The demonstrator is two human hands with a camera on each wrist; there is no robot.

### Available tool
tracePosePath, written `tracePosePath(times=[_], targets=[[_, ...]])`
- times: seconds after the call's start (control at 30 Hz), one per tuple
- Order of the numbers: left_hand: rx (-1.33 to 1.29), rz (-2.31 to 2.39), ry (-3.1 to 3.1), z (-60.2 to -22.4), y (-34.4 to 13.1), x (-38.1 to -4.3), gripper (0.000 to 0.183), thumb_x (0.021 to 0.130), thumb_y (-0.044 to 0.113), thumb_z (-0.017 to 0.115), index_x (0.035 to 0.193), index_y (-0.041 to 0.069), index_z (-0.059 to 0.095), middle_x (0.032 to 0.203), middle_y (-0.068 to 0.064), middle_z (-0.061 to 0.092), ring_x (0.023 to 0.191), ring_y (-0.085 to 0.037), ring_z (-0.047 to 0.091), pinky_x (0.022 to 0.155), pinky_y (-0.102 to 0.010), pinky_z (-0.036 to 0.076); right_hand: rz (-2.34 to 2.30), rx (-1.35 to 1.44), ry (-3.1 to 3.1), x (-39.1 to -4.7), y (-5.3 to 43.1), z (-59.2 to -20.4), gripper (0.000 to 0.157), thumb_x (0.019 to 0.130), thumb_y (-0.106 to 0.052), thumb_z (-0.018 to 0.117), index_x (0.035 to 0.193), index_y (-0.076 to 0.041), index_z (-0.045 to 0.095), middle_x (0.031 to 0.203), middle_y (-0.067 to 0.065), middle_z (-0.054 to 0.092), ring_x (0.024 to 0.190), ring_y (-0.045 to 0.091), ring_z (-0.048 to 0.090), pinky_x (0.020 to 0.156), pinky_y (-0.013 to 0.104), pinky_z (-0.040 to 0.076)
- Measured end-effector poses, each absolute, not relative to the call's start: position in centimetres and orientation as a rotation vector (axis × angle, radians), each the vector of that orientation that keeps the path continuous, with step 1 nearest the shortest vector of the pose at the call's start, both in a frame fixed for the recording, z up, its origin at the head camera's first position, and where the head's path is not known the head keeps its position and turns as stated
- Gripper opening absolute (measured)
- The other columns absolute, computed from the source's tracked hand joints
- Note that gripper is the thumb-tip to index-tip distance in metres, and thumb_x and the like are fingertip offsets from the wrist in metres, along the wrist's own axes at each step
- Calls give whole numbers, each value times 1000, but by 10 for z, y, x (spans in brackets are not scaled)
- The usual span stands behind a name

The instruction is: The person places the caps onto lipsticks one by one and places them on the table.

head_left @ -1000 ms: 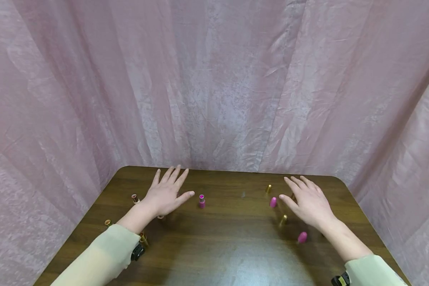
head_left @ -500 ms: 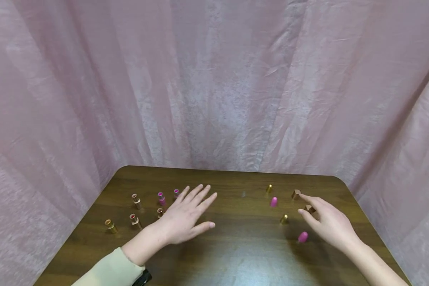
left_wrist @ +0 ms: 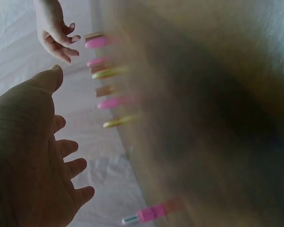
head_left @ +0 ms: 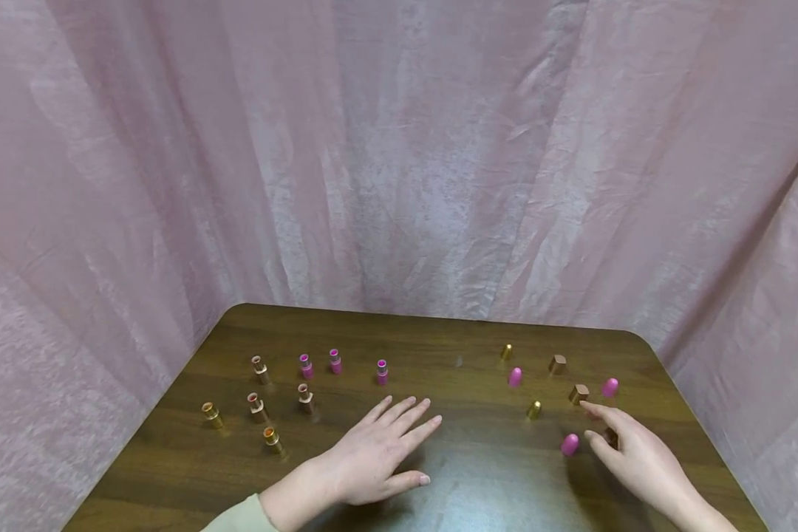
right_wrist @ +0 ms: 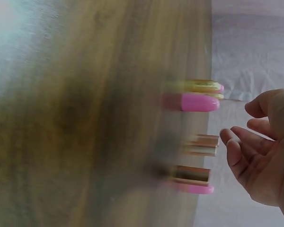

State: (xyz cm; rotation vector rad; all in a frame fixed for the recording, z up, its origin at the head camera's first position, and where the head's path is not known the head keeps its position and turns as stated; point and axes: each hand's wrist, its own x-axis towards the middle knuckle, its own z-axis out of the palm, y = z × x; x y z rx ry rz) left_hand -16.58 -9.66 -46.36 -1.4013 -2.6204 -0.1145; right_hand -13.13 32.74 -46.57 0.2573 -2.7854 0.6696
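Note:
My left hand [head_left: 379, 452] hovers palm down over the front middle of the table, fingers spread, holding nothing. In the left wrist view its thumb [left_wrist: 49, 79] and fingers are apart. My right hand [head_left: 641, 458] is above the right side, fingers loosely bent, nothing between them in the right wrist view. Its fingertips are near a pink lipstick cap [head_left: 570, 444] and a copper angular cap [head_left: 579, 394]; another copper cap [head_left: 611, 437] is partly hidden behind the fingers. Uncapped lipstick tubes stand on the left: pink [head_left: 382, 372], rose-gold [head_left: 306, 397] and gold [head_left: 273, 440].
Farther back on the right stand more caps: gold [head_left: 507, 352], gold [head_left: 535, 409], pink [head_left: 515, 377], copper [head_left: 557, 364] and pink [head_left: 610, 387]. The wooden table [head_left: 452, 443] has rounded back corners. A pink curtain [head_left: 412, 162] hangs behind it.
Both hands have drawn back toward the front edge, the left also moving right, off the tubes. The right fingers have bent more and shifted rightward. Tubes and caps stand where they were.

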Motion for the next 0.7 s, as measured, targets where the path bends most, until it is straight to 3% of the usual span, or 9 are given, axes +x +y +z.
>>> tracePosePath(times=[0.27, 0.43, 0.7], targets=[[-1419, -171, -2670, -480, -90, -158, 76, 103, 62, 44, 163, 19, 27, 167, -10, 25, 151, -30, 28, 116, -59, 29, 961, 130, -2862, -126, 323, -481, 44, 93, -12, 72, 135, -4, 62, 117, 7, 68, 76, 3, 51, 64, 26, 44], [-1430, -165, -2642, -492, -86, -155, 76, 102, 60, 48, 161, 17, 32, 164, -12, 32, 148, -33, 34, 115, -60, 31, 1192, -18, -2855, -125, 315, -492, 47, 90, -15, 77, 132, 1, 62, 114, 9, 70, 67, 7, 54, 60, 27, 44], [-1431, -206, -2603, -504, -77, -150, 71, 101, 59, 51, 156, 14, 42, 154, -9, 48, 140, -27, 46, 112, -55, 38, 1270, -118, -2792, -127, 311, -504, 44, 87, -14, 80, 124, 3, 64, 103, 8, 69, 75, 12, 61, 67, 26, 50]])
